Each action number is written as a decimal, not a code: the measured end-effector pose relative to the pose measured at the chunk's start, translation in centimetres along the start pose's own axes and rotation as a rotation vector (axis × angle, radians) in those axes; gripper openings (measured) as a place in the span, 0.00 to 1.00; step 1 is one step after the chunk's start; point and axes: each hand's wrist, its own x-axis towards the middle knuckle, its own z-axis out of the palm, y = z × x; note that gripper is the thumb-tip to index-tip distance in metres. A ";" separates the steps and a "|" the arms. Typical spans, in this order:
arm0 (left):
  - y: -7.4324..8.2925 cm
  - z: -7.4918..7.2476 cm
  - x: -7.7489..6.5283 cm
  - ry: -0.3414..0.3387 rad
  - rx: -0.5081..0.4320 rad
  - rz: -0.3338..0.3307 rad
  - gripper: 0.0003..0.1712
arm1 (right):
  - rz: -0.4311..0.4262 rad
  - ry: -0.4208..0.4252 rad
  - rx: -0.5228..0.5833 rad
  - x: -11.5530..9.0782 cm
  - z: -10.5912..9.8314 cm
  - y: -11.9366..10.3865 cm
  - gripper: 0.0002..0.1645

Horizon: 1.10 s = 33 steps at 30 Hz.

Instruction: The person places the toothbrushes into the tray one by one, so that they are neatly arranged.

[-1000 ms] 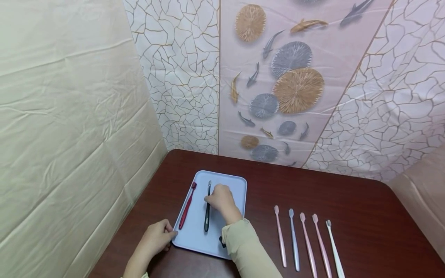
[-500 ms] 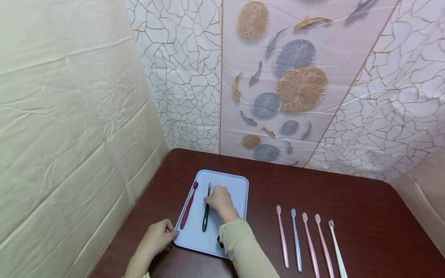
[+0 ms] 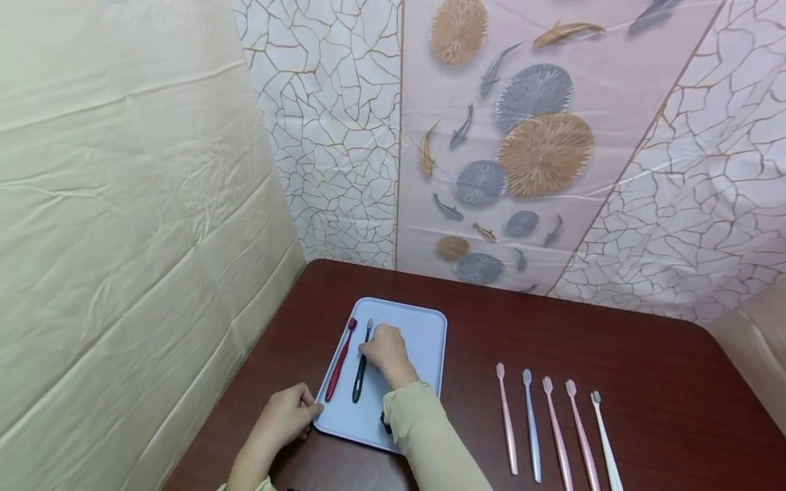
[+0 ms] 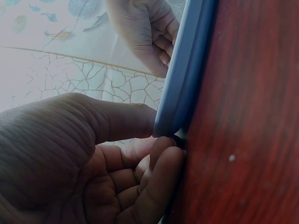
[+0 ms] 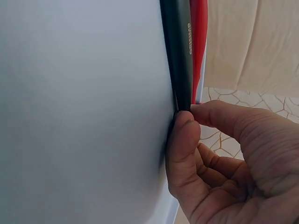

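Note:
My right hand (image 3: 384,349) pinches a black toothbrush (image 3: 359,380) between thumb and fingertips, low over or on the light blue tray (image 3: 424,334). In the right wrist view the handle of this black toothbrush (image 5: 180,51) runs up from the fingertips, and its bristle end is out of sight. Beside it on the left lies a red toothbrush (image 3: 339,365), roughly parallel, along the tray's left side. At the near left corner my left hand (image 3: 284,416) grips the tray, its thumb on the rim (image 4: 175,79) and the fingers curled beneath.
Right of the tray, a row of toothbrushes lies on the dark red-brown table (image 3: 473,395): pink (image 3: 506,423), blue (image 3: 532,429), two more pink ones, and white (image 3: 604,440). Patterned cloth hangs behind the table, plain cloth (image 3: 141,273) along its left.
The black toothbrush has shifted left, closer to the red one, and turned to a similar slant. My left hand stays at the tray's corner. The head view has turned slightly.

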 end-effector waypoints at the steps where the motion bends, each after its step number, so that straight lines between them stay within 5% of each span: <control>1: 0.0 0.0 0.0 -0.002 0.001 -0.002 0.13 | -0.008 0.005 -0.011 0.0 0.1 0.0 0.20; 33: 0.0 0.1 0.0 0.000 0.009 0.001 0.12 | -0.046 -0.033 -0.012 -0.6 0.6 -0.4 0.26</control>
